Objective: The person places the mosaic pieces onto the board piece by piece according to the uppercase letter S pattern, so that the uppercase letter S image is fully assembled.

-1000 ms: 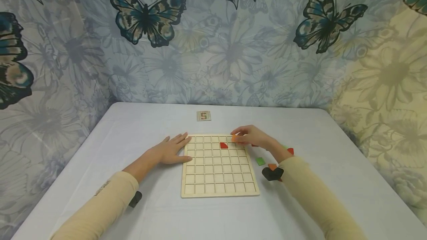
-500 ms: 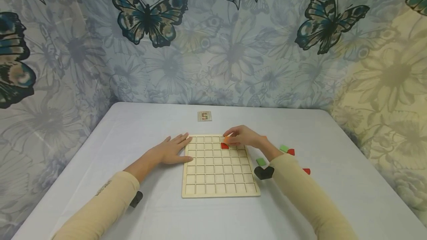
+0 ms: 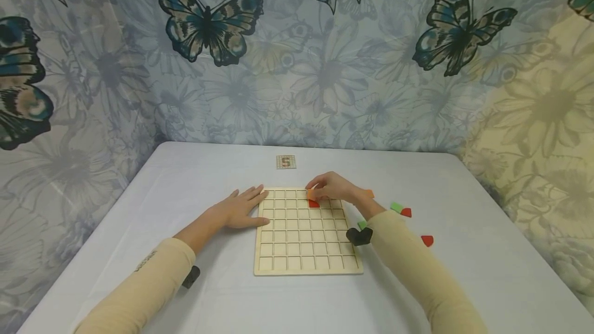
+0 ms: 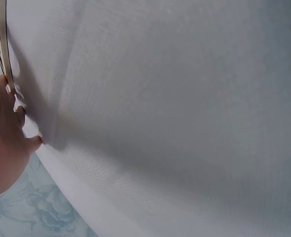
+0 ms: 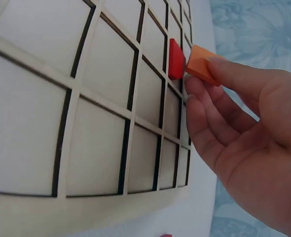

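Note:
A pale wooden grid board lies on the white table. Between thumb and fingers, my right hand pinches an orange tile over the board's far rows. Just beside that tile, a red tile with one curved edge sits in a cell of the grid. My left hand rests with fingers spread on the board's left edge, thumb and fingertips over the rim. In the left wrist view, only part of the left hand and a strip of the board show.
To the right of the board lie loose tiles: a green one touching a red one, another red one, and an orange one partly behind the wrist. A small card with a grid pattern lies beyond the board.
My right hand has moved left along the board's far edge, carrying the orange tile to just behind the red tile. The left hand has stayed on the board's left edge.

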Action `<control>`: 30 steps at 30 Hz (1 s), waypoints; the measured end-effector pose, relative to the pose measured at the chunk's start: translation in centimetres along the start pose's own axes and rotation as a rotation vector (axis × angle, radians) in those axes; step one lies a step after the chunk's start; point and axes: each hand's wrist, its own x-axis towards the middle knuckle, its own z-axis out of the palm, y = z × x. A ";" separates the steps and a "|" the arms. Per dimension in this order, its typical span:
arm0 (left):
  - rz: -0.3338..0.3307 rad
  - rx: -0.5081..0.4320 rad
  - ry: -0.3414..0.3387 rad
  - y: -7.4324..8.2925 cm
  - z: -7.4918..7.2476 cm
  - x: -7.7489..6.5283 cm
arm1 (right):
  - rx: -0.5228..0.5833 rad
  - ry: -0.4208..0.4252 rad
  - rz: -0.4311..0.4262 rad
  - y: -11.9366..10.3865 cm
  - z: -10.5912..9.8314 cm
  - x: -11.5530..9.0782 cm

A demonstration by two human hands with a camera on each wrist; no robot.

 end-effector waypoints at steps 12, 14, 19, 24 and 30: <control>-0.005 0.006 -0.006 0.0 0.3 0.3 | -0.055 -0.057 -0.017 -0.8 0.5 0.7; -0.008 0.007 -0.005 0.0 0.3 0.3 | -0.061 -0.074 -0.036 -0.8 0.6 0.8; -0.011 0.005 -0.007 0.0 0.3 0.3 | -0.087 -0.098 -0.058 -0.8 0.9 1.2; -0.010 0.005 -0.004 0.0 0.2 0.2 | -0.131 -0.075 -0.069 -0.9 1.2 1.5; -0.010 0.010 0.001 -0.1 0.1 0.1 | -0.151 -0.061 -0.074 -0.9 1.2 1.7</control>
